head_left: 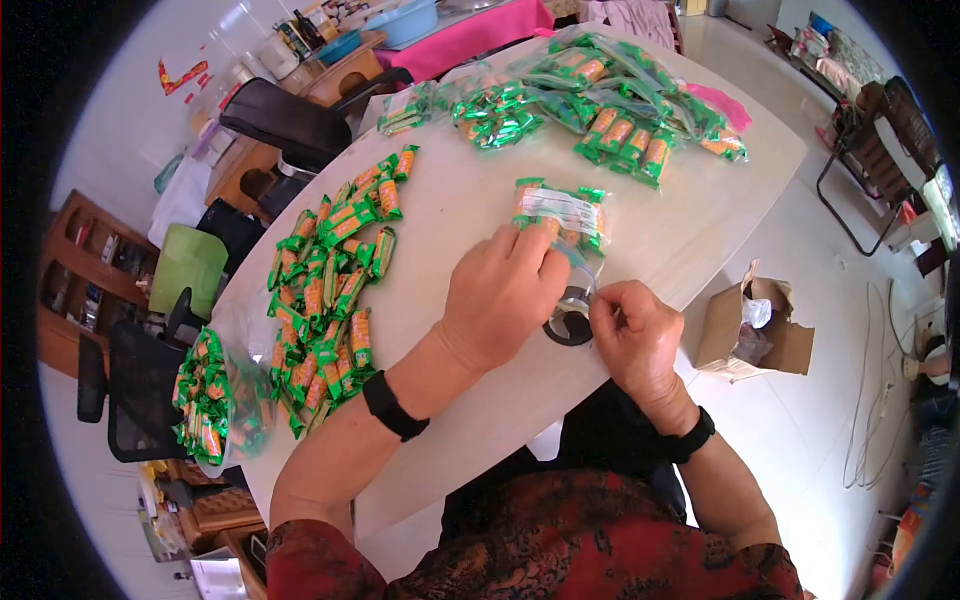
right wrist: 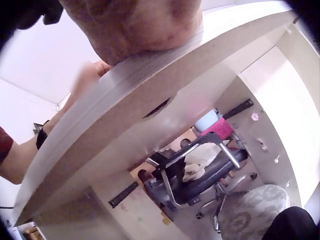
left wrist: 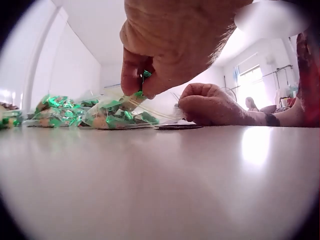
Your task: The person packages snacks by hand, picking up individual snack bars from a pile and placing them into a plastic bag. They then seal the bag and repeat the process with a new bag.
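Observation:
A clear plastic bag (head_left: pixel 565 210) with a white label lies on the table, holding several green-and-orange snack packets. My left hand (head_left: pixel 505 295) is over its near end, and in the left wrist view its thumb and fingers pinch a green-wrapped snack packet (left wrist: pixel 146 75). Close to the bag's near edge, the thumb and forefinger of my right hand (head_left: pixel 640 335) pinch the clear plastic; its other fingers are curled. Between the hands lies a dark ring-shaped roll (head_left: pixel 570 328), partly covered by plastic. In the right wrist view, the right hand (right wrist: pixel 140 30) hides its own fingertips.
Loose snack packets (head_left: pixel 325 290) spread across the table's left side, beside a clear tub (head_left: pixel 250 400) full of more. Filled bags (head_left: pixel 620 90) are heaped at the far end. An open cardboard box (head_left: pixel 745 335) stands on the floor to the right; chairs (head_left: pixel 150 390) line the left.

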